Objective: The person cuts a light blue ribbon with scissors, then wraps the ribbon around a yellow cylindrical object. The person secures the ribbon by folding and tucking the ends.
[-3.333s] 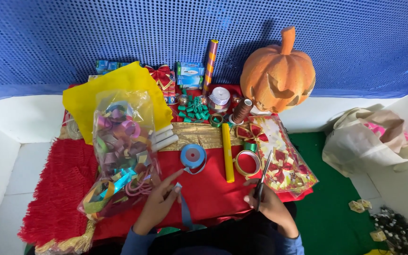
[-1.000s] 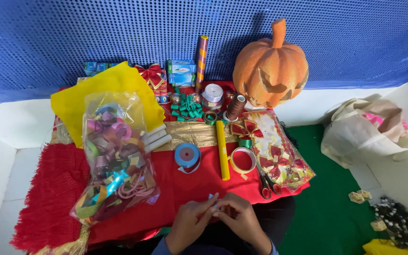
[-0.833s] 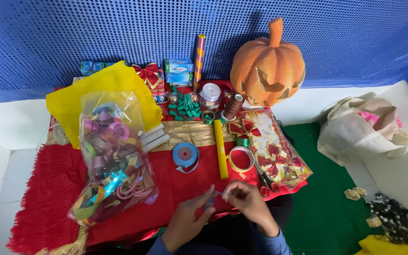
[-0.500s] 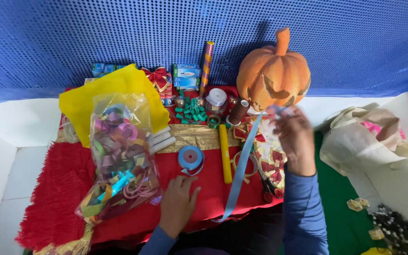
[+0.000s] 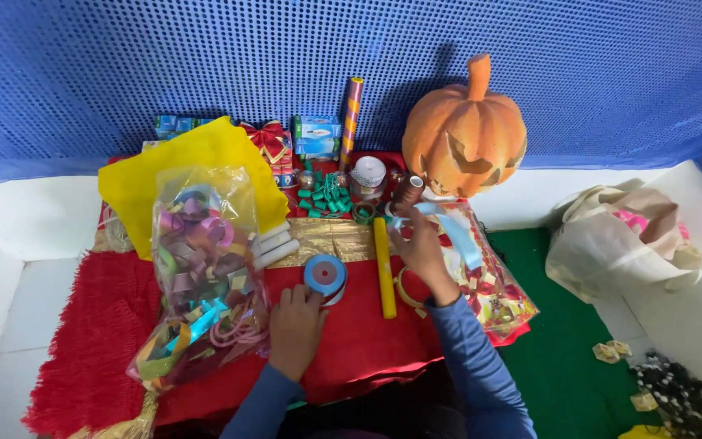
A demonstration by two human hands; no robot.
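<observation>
My left hand (image 5: 296, 325) rests flat on the red cloth (image 5: 83, 341), fingertips just below a blue ribbon spool (image 5: 324, 275). My right hand (image 5: 420, 248) is raised over the middle of the cloth and grips a strip of light blue ribbon (image 5: 452, 230), which loops up and to the right of the fingers. A yellow roll (image 5: 383, 268) lies between the two hands. Under my right wrist lies a ring of tape, partly hidden.
A clear bag of coloured ribbons (image 5: 201, 276) lies left, over a yellow sheet (image 5: 172, 162). An orange carved pumpkin (image 5: 465, 134) stands at the back. Small boxes, a red bow, green pieces and spools crowd the back. A cloth bag (image 5: 623, 240) sits right on the green mat.
My right hand has come back left from near the pumpkin, and the long hanging ribbon strip is now gathered into a loop. My left hand has barely moved.
</observation>
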